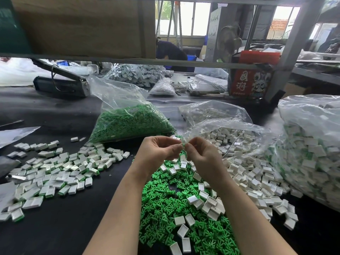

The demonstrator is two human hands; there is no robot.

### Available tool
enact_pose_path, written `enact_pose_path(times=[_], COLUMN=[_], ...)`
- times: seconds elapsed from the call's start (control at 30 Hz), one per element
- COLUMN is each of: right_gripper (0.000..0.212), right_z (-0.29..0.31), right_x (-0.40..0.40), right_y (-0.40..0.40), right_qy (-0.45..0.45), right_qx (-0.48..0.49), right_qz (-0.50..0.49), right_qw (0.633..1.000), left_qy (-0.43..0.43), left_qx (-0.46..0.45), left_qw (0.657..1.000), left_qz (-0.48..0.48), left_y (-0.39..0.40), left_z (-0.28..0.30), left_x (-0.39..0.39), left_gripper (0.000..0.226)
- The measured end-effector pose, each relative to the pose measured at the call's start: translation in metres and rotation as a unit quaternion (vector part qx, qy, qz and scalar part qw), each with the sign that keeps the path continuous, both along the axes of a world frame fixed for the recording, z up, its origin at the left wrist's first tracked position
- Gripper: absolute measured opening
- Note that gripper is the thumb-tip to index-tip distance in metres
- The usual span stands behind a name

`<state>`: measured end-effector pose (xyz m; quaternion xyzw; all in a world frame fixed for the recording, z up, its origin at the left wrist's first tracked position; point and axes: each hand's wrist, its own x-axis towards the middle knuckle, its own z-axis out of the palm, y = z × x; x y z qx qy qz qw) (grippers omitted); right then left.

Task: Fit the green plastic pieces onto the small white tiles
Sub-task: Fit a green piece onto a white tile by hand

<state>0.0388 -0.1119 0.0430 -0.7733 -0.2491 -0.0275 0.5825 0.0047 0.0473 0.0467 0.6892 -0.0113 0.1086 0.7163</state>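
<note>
The left hand (159,150) and right hand (200,155) meet fingertip to fingertip above the black table (64,227), fingers curled, pinching a tiny green piece between them that is barely visible; below lies a heap of loose green plastic pieces (165,208) mixed with small white rectangular tiles (257,173); left of it spreads a pile of fitted white-and-green tiles (55,172); behind stands a clear bag of green pieces (128,122)
</note>
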Motion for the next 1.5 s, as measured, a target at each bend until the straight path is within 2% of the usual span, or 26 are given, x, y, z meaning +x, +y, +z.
enact_pose_path(times=[0.13,0.27,0.4,0.53,0.77,0.87,0.97,1.1,1.5], right_gripper=[0.021,0.025,0.031,0.034,0.039,0.038,0.037,0.037,0.034], right_z=[-0.003,-0.002,-0.003,-0.006,-0.006,-0.006,-0.006,-0.007,-0.006], right_x=[0.002,0.000,0.000,0.002,0.002,0.001,0.001,0.000,0.001], right_y=[0.000,0.000,0.001,0.003,0.006,0.003,-0.003,-0.009,-0.016], right_qy=[-0.036,-0.007,0.028,0.007,0.016,0.074,0.133,0.176,0.209], right_qx=[-0.062,-0.021,0.019,-0.024,-0.046,-0.023,0.007,-0.002,0.004], right_qz=[-0.005,0.020,0.036,0.018,0.019,0.055,0.099,0.147,0.206], right_qw=[0.997,1.000,0.999,1.000,0.999,0.996,0.986,0.973,0.956], left_qy=[0.013,0.035,0.059,0.040,0.033,0.034,0.038,0.052,0.062], left_qx=[0.001,0.014,0.086,0.138,0.111,0.086,0.104,0.105,0.068], left_qw=[1.000,0.999,0.991,0.987,0.989,0.989,0.985,0.979,0.972], left_qz=[-0.002,-0.023,-0.089,-0.077,-0.092,-0.112,-0.132,-0.167,-0.214], left_y=[-0.001,0.000,-0.004,-0.008,-0.008,-0.008,-0.006,-0.002,0.000], left_z=[-0.005,-0.008,-0.010,-0.010,-0.010,-0.011,-0.015,-0.020,-0.023], left_x=[0.003,0.004,0.002,0.001,-0.001,-0.001,-0.001,0.000,0.002], left_gripper=[0.020,0.023,0.030,0.034,0.029,0.024,0.026,0.019,0.027])
